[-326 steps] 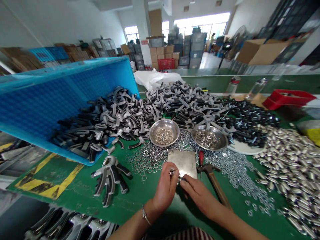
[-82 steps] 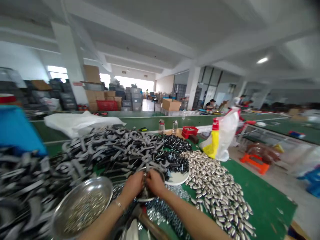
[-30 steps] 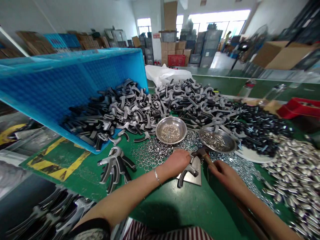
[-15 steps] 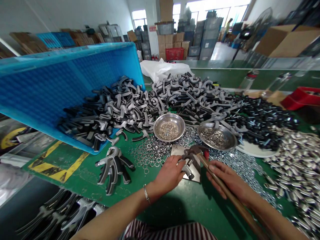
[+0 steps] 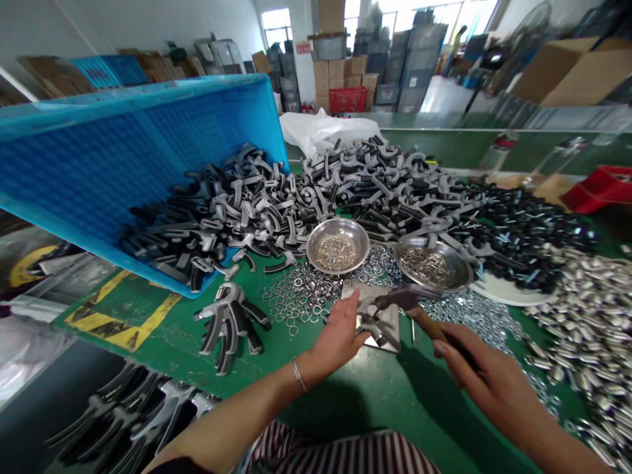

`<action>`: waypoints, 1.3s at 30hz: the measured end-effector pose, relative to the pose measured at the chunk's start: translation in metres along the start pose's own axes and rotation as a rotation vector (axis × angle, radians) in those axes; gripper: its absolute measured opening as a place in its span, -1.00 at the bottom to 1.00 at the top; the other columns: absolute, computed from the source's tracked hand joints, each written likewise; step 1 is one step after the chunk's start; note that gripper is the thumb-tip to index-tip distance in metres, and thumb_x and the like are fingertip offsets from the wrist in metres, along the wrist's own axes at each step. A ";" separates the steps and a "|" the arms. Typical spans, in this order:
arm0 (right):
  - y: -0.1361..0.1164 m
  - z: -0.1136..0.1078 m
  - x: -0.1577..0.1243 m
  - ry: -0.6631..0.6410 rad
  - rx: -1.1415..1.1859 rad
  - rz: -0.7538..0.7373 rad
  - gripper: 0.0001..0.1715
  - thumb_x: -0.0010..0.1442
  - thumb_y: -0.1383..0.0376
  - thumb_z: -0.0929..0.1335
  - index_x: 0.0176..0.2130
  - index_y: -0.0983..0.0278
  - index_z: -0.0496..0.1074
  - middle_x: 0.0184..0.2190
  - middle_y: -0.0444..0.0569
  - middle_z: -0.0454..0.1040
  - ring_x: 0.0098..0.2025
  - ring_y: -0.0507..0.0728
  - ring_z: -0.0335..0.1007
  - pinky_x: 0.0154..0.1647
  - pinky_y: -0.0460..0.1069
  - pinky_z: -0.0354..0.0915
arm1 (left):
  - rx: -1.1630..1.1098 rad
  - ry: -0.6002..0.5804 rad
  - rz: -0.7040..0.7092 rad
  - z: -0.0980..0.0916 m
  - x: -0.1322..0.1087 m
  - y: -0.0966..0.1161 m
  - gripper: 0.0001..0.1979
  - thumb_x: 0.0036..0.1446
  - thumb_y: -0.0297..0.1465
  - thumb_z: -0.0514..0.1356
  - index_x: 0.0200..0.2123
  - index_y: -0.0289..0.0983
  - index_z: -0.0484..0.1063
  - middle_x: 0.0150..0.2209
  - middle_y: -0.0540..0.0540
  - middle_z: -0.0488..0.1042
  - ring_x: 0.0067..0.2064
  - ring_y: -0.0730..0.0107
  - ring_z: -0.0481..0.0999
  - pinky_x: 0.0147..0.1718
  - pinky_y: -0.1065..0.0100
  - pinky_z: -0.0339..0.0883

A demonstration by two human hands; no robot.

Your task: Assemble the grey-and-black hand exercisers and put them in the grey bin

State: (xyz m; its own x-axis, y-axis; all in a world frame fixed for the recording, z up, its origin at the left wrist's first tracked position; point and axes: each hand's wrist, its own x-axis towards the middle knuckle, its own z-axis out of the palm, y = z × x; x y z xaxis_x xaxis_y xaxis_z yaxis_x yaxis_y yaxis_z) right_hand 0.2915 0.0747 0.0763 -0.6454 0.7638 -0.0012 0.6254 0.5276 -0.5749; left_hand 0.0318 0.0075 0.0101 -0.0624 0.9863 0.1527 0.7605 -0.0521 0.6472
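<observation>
– So, right hand?
– Right hand (image 5: 486, 368): grip closed round the hammer (image 5: 419, 317), wooden handle in the fist. Head over the metal plate (image 5: 394, 322), claw side not clear. Can't make out if the head touches anything.

– Left hand?
– Left hand (image 5: 340, 332): at the plate's left edge, palm down, fingers nearly straight, thumb spread off to the near side. Grey handle part (image 5: 374, 327) lies on the plate, right at the fingers and thumb. Grip looks loose; can't say if it actually pinches the part, contact side is hidden.

– Where's the plate?
– On the green tabletop (image 5: 390, 408), in front of the person, between the two hands.

– Around it?
– Steel bowl (image 5: 340, 227) of tiny gold-toned bits just beyond, second bowl (image 5: 459, 266) of pins to its right. Loose rings (image 5: 296, 303) left of the plate, small nuts (image 5: 469, 316) to the right. Joined handles (image 5: 230, 322) in a cluster farther left.

– Bulk stock?
– Blue crate (image 5: 172, 131) on its side at left, handles spilling out into a big heap (image 5: 355, 187) behind the bowls. Black pieces (image 5: 518, 237) right of that, silver cylinders (image 5: 587, 303) at far right.
</observation>
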 end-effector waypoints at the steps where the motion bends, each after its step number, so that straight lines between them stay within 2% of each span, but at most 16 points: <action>1: -0.006 0.002 0.003 -0.009 -0.020 -0.023 -0.55 0.40 0.08 0.16 0.18 0.16 0.26 0.02 0.11 0.53 -0.09 0.25 0.54 -0.12 0.09 0.42 | -0.014 0.010 -0.008 0.002 0.000 -0.001 -0.06 0.13 -0.40 0.30 0.41 -0.29 -0.22 0.15 -0.32 0.31 0.21 -0.03 0.26 0.22 -0.08 0.14; 4: -0.015 0.007 0.015 -0.184 -0.037 -0.066 -0.62 0.40 0.09 0.14 0.03 0.18 0.37 -0.10 0.10 0.56 -0.17 0.27 0.55 -0.17 0.12 0.40 | -0.038 0.018 -0.008 0.006 0.000 -0.002 0.01 0.11 -0.42 0.29 0.42 -0.33 -0.33 0.11 -0.33 0.35 0.18 -0.03 0.29 0.21 -0.08 0.16; 7: -0.009 0.004 0.015 -0.265 0.110 0.024 -0.64 0.40 0.04 0.15 -0.04 0.15 0.37 -0.30 -0.03 0.55 -0.32 0.18 0.53 -0.27 0.04 0.39 | -0.051 0.011 -0.007 0.004 0.002 -0.002 -0.02 0.09 -0.43 0.30 0.41 -0.33 -0.24 0.10 -0.33 0.37 0.17 -0.05 0.30 0.20 -0.10 0.15; 9: 0.007 -0.002 0.003 -0.222 0.227 0.190 -0.58 0.38 -0.04 0.15 -0.02 0.15 0.34 -0.40 -0.09 0.52 -0.45 0.13 0.47 -0.45 -0.02 0.36 | -0.098 -0.002 -0.027 -0.001 0.005 0.000 -0.07 0.05 -0.42 0.33 0.39 -0.31 -0.10 0.10 -0.31 0.39 0.17 -0.06 0.31 0.20 -0.11 0.14; 12: 0.048 -0.010 -0.023 -0.165 0.309 0.471 -0.46 0.33 -0.15 0.14 -0.05 0.16 0.35 -0.50 -0.12 0.48 -0.64 0.10 0.34 -0.70 -0.04 0.22 | -0.361 -0.072 -0.147 -0.016 0.013 0.005 -0.20 0.12 -0.31 0.30 0.34 -0.28 0.02 -0.01 -0.26 0.47 0.03 0.05 0.47 0.10 -0.02 0.29; 14: 0.075 -0.014 -0.032 -0.114 0.219 0.476 -0.46 0.30 -0.15 0.16 -0.09 0.17 0.40 -0.48 -0.04 0.52 -0.62 0.15 0.38 -0.65 0.01 0.29 | -0.481 -0.080 -0.220 -0.028 0.019 0.006 -0.29 0.18 -0.26 0.26 0.31 -0.27 0.07 -0.04 -0.25 0.48 -0.02 0.13 0.51 0.06 0.05 0.33; 16: 0.087 -0.015 -0.027 0.009 0.003 0.296 -0.50 0.29 -0.09 0.20 -0.13 0.20 0.46 -0.37 0.12 0.57 -0.43 0.26 0.50 -0.39 0.11 0.41 | -0.380 -0.001 -0.208 -0.037 0.023 0.003 -0.36 0.17 -0.27 0.27 0.26 -0.27 0.16 0.06 -0.27 0.43 0.09 0.09 0.44 0.14 0.02 0.26; 19: 0.071 -0.004 0.009 0.110 -0.252 0.044 -0.56 0.34 0.04 0.19 -0.13 0.24 0.48 -0.17 0.23 0.57 -0.14 0.33 0.52 -0.05 0.19 0.36 | -0.109 0.030 -0.084 -0.040 0.024 -0.005 -0.62 0.18 -0.33 0.25 0.07 -0.26 0.37 0.05 -0.22 0.41 0.14 0.08 0.37 0.18 -0.01 0.21; 21: 0.045 0.012 0.040 0.020 -0.350 0.109 -0.58 0.39 0.10 0.15 -0.17 0.26 0.47 -0.22 0.19 0.59 -0.18 0.30 0.56 -0.13 0.15 0.38 | -0.045 -0.035 -0.025 -0.035 0.020 -0.010 -0.73 0.22 -0.33 0.22 -0.03 -0.27 0.43 -0.01 -0.18 0.43 0.07 0.14 0.41 0.14 0.04 0.27; 24: 0.018 0.037 0.076 -0.020 -0.476 0.270 -0.62 0.36 0.11 0.20 -0.20 0.32 0.44 -0.36 0.27 0.59 -0.31 0.39 0.58 -0.33 0.15 0.36 | 0.007 -0.036 -0.011 -0.026 0.011 -0.014 -0.62 0.16 -0.31 0.29 0.02 -0.30 0.40 0.05 -0.21 0.39 0.12 0.13 0.37 0.16 0.06 0.25; 26: 0.016 0.045 0.083 -0.004 -0.486 0.291 -0.67 0.34 0.16 0.23 -0.19 0.37 0.41 -0.38 0.34 0.58 -0.33 0.43 0.58 -0.38 0.15 0.34 | 0.033 -0.021 -0.013 -0.022 0.007 -0.014 -0.56 0.13 -0.33 0.32 0.06 -0.31 0.37 0.09 -0.24 0.36 0.17 0.09 0.33 0.19 0.04 0.22; 28: 0.021 0.043 0.080 -0.021 -0.487 0.292 -0.75 0.32 0.20 0.25 -0.19 0.35 0.38 -0.38 0.29 0.57 -0.34 0.39 0.58 -0.37 0.12 0.33 | 0.031 -0.033 0.004 -0.020 0.006 -0.015 -0.57 0.14 -0.36 0.30 0.06 -0.30 0.35 0.10 -0.23 0.36 0.18 0.09 0.31 0.20 0.04 0.20; 31: 0.019 0.025 0.065 0.014 -0.223 0.262 -0.81 0.29 0.17 0.29 -0.20 0.25 0.29 -0.42 0.09 0.56 -0.38 0.27 0.57 -0.36 0.08 0.36 | -0.007 -0.046 0.032 -0.020 0.009 -0.018 -0.57 0.11 -0.40 0.31 0.05 -0.28 0.35 0.05 -0.19 0.39 0.14 0.10 0.34 0.19 0.05 0.20; 34: -0.005 0.014 0.062 0.118 0.418 0.220 -0.75 0.30 0.04 0.28 -0.18 0.15 0.25 -0.34 0.00 0.58 -0.38 0.21 0.56 -0.39 0.06 0.41 | -0.078 -0.023 0.026 -0.019 0.009 -0.023 -0.50 0.08 -0.42 0.33 0.09 -0.28 0.30 0.06 -0.19 0.38 0.14 0.10 0.33 0.18 0.05 0.21; 36: -0.022 0.020 0.071 0.180 0.706 0.206 -0.71 0.29 -0.02 0.29 -0.18 0.12 0.24 -0.26 0.00 0.60 -0.39 0.19 0.56 -0.44 0.06 0.43 | -0.112 0.014 0.002 -0.018 0.008 -0.024 -0.49 0.09 -0.40 0.34 0.10 -0.27 0.29 0.10 -0.20 0.35 0.16 0.09 0.30 0.19 0.05 0.19; 39: -0.035 0.047 0.093 0.238 0.794 0.196 -0.69 0.30 -0.04 0.29 -0.19 0.10 0.20 -0.24 -0.01 0.60 -0.40 0.20 0.55 -0.44 0.08 0.45 | -0.113 0.031 -0.042 -0.019 0.006 -0.022 -0.56 0.10 -0.36 0.34 0.04 -0.23 0.33 0.06 -0.16 0.37 0.14 0.09 0.30 0.16 0.05 0.21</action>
State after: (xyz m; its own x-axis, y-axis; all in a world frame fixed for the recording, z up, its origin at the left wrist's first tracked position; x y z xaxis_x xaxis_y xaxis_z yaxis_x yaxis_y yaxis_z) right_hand 0.1887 0.1094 0.0577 -0.3925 0.9189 -0.0395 0.1655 0.0283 -0.9858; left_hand 0.0027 0.0118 0.0110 -0.1144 0.9827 0.1458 0.6789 -0.0298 0.7336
